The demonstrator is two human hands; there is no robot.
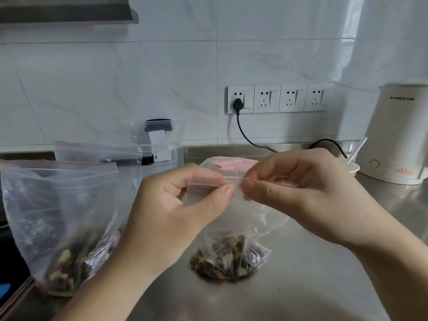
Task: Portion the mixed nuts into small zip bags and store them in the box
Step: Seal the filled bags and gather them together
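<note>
A small clear zip bag (234,246) with mixed nuts at its bottom stands on the steel counter (324,286) in the middle of the view. My left hand (176,214) pinches the red zip strip at the bag's top left between thumb and fingers. My right hand (301,193) pinches the same strip just to the right, fingertips almost touching the left thumb. A large clear zip bag (60,218) of mixed nuts stands at the left. Behind it is a clear plastic box (159,147) with a grey latch.
Another clear zip bag (97,151) leans behind the large one. A pink-topped item (234,163) lies behind my hands. A white kettle (396,133) and a small cup (353,167) stand at the right. A black cable (245,133) runs from the wall sockets.
</note>
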